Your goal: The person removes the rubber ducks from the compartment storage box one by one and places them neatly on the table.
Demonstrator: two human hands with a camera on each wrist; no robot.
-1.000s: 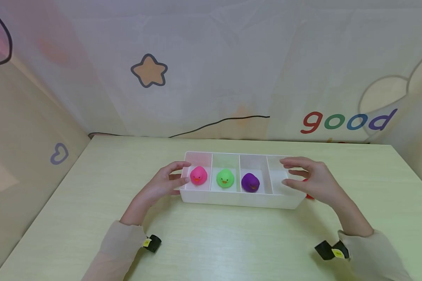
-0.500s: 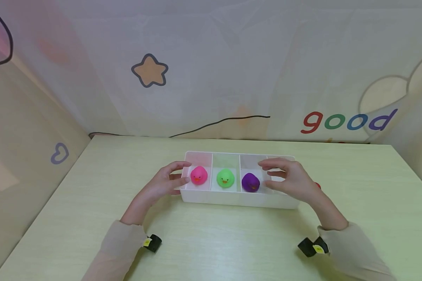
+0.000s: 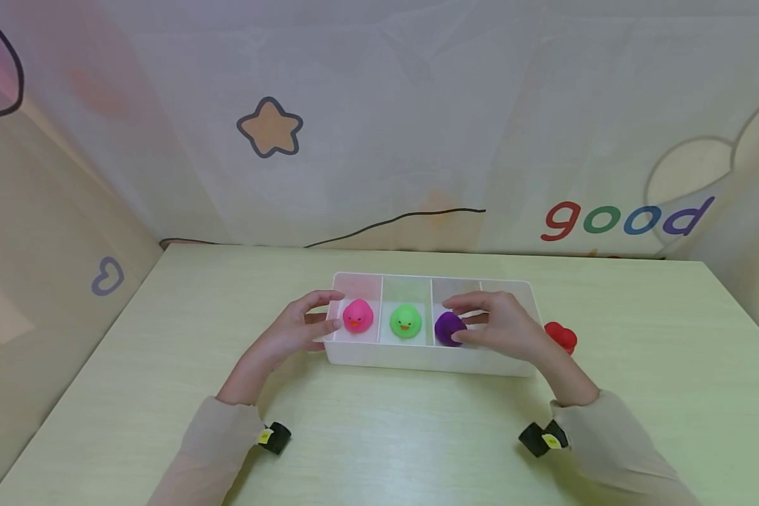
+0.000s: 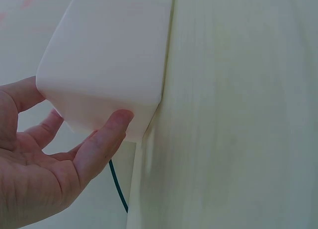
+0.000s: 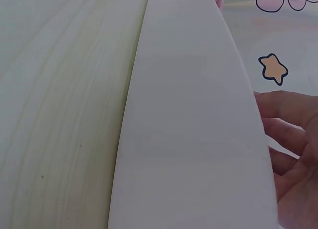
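Observation:
A long white divided box (image 3: 392, 355) lies on the table. Its left compartment holds a pink rubber duck (image 3: 357, 316), followed by a green rubber duck (image 3: 405, 321), then a purple rubber duck (image 3: 448, 329). My left hand (image 3: 297, 325) holds the box's left end; in the left wrist view, the thumb presses the end wall (image 4: 94, 107) and the fingers reach round the far corner. My right hand (image 3: 502, 325) reaches over the purple duck, thumb and fingers spread around it, the thumb overlapping its right side. In the right wrist view the box's front wall (image 5: 194, 119) hides the fingertips.
Right of the box, partly behind my right wrist, sits a red toy (image 3: 561, 337) on the wooden table (image 3: 379, 436). A printed cloth backdrop (image 3: 379, 126) rises behind the table's far edge.
My right hand has moved left from the box's right end to the purple duck, bringing more of the red toy into view. My left hand and the box have stayed put.

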